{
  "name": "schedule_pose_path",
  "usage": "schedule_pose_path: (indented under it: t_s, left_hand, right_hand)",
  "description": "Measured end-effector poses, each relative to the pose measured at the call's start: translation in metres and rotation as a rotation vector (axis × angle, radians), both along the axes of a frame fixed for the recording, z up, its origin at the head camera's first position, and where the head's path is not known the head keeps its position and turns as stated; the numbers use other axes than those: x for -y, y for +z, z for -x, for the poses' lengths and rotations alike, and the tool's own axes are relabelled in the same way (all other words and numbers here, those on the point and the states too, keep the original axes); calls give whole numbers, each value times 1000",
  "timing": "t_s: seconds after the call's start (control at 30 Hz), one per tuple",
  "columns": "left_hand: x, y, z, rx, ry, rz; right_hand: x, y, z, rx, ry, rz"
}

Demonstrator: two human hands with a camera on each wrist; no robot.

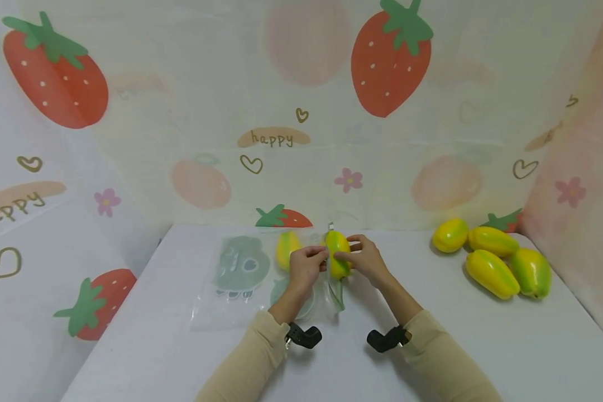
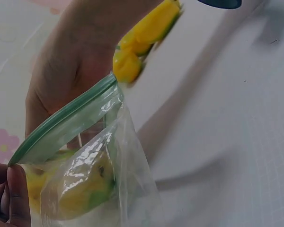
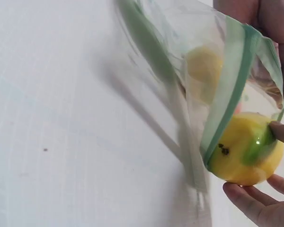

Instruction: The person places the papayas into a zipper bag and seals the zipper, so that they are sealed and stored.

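Observation:
A clear zip bag with a green seal and a printed pale green figure lies on the table. My left hand pinches its edge by the seal; in the left wrist view the mouth gapes. My right hand holds a yellow-green papaya, thumb on one side and fingers on the other. In the right wrist view this papaya sits within the bag's mouth, beside the green seal. Another papaya lies inside the bag, to the left of the left hand.
Several more papayas lie grouped at the table's right rear. Behind the white table hangs a strawberry-printed cloth, which also covers both sides. A dark wrist camera sits on the left wrist, another camera on the right.

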State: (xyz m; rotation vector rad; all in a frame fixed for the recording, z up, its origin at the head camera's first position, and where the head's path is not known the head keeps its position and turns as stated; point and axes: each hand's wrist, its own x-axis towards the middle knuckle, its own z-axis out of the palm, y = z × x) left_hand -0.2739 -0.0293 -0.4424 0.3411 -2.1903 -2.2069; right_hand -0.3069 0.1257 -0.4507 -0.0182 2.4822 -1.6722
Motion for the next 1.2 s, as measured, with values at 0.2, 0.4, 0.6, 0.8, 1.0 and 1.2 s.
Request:
schedule_pose_path:
  t_s: [0.2, 0.4, 0.6, 0.8, 1.0, 1.2]
  left_hand:
    - [2, 0, 1, -7, -17, -27]
    - [2, 0, 0, 2, -37, -30]
    - [3, -3, 1, -7, -47, -36]
    - [4, -4, 3, -17, -57, -58]
    - [1, 0, 4, -19, -59, -41]
    - [-1, 5, 5, -21, -68, -16]
  right_hand:
    - [10, -5, 2, 21, 14, 43]
    - [17, -12, 6, 19, 1, 60]
    - [24, -17, 7, 23, -10, 81]
    - [32, -18, 10, 18, -21, 87]
    - [39, -19, 14, -22, -31, 78]
    - [46, -22, 19, -85, -52, 12]
